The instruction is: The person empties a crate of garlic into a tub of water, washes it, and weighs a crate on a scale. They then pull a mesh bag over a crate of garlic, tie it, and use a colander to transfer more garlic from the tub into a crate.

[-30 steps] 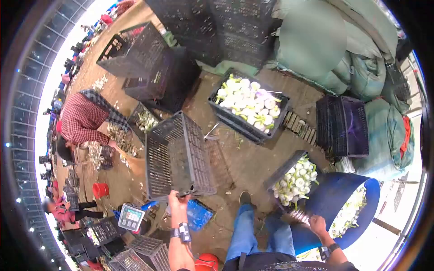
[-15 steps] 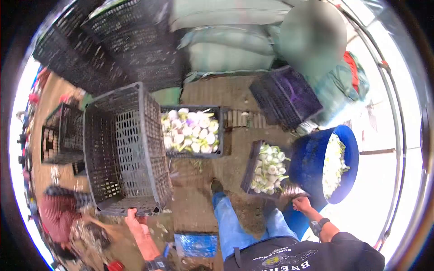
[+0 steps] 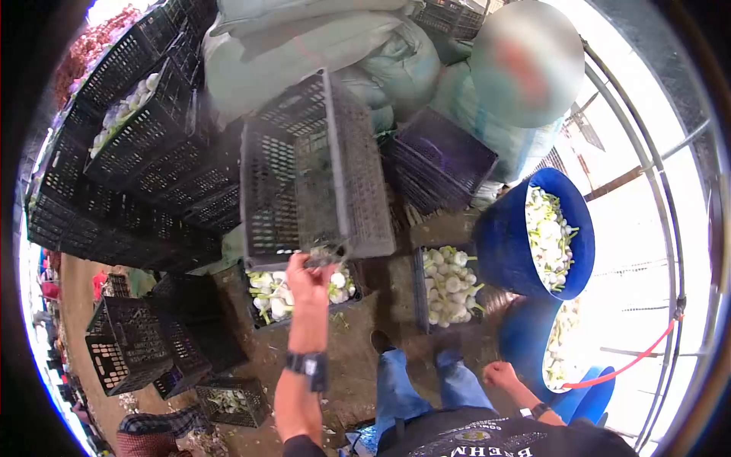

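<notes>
Over the floor, your left hand (image 3: pixel 308 282) grips the near rim of the black crate (image 3: pixel 364 164), fingers curled round the edge. The crate is held up and tilted, its open side toward you and to the left, partly hiding a box (image 3: pixel 261 295) of white bulbs. Your right hand (image 3: pixel 499 375) is closed in a loose fist near your leg — no object visible in it, apart from the crate.

Right of the hidden box, a second box (image 3: pixel 449 293) holds more bulbs. Just beside that, a blue barrel (image 3: pixel 499 255) with bulbs and green stems; another barrel (image 3: pixel 525 335) nearer you. Beyond the crate: pale sacks (image 3: pixel 304 57) and a dark crate stack (image 3: pixel 442 156). Tall black crates (image 3: pixel 137 152) at left — bulbs in an upper one.
</notes>
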`<control>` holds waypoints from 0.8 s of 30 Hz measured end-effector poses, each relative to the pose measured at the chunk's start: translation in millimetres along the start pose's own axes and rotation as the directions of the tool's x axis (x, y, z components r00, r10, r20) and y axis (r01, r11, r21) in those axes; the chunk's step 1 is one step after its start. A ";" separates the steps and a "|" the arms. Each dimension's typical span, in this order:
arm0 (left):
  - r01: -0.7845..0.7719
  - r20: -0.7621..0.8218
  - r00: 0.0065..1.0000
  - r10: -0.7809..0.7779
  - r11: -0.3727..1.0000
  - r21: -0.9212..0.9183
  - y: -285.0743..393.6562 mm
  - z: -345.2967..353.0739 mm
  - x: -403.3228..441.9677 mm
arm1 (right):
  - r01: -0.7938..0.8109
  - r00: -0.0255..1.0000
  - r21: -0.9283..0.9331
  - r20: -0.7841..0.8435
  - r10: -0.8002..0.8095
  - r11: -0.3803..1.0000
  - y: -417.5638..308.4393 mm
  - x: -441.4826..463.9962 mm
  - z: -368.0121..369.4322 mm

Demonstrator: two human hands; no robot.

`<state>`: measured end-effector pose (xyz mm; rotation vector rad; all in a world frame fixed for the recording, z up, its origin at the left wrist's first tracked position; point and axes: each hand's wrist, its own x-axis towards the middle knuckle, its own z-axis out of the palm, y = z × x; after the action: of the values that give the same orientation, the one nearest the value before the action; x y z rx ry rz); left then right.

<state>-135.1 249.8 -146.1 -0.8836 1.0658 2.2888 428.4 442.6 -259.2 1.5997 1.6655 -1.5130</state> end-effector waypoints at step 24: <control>-0.082 0.609 0.746 -0.271 0.869 0.487 -334.9 36.9 89.7 | 0.384 0.748 -0.193 -0.508 -0.427 0.903 -22.7 112.1 -252.4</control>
<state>2.5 489.7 -358.4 0.1029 1.1252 1.8476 475.0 715.8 -255.2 1.8173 2.4941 -1.2007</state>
